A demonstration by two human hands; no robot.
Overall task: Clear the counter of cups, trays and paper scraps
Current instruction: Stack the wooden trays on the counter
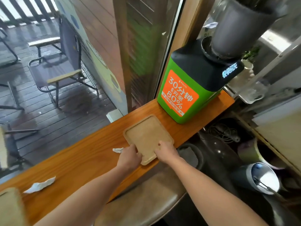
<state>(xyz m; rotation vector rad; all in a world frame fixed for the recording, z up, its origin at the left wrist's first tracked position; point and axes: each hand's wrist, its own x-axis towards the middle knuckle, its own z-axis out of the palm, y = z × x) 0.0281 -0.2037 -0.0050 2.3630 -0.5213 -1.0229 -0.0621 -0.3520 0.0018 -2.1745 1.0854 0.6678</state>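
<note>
A light wooden tray [145,133] lies on the orange-brown wooden counter [84,154], in front of a green box. My left hand [129,156] grips the tray's near left edge, and my right hand [165,150] grips its near right edge, fingers curled over the rim. A small crumpled paper scrap [118,150] lies just left of my left hand. A larger white paper scrap [40,185] lies further left on the counter. The corner of a second wooden tray [9,207] shows at the bottom left.
A green charging box [187,88] with an orange label stands at the counter's far end, a dark pot [236,30] on top of it. A brown stool seat [143,201] is below the counter. Metal containers [262,180] sit lower right. Folding chairs [61,75] stand outside.
</note>
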